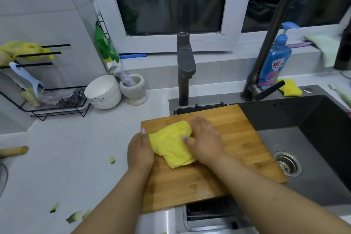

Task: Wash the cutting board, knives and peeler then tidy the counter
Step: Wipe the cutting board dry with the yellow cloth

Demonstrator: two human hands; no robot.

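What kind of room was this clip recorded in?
Most likely a home kitchen. A dark sink with a curved black faucet sits under a window, a wooden cutting board lies across its edge, and a blue dish soap bottle stands behind it.

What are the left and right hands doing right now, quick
Left hand: grips the left edge of the cutting board.
Right hand: open, fingers flat, pressing the yellow cloth onto the board.
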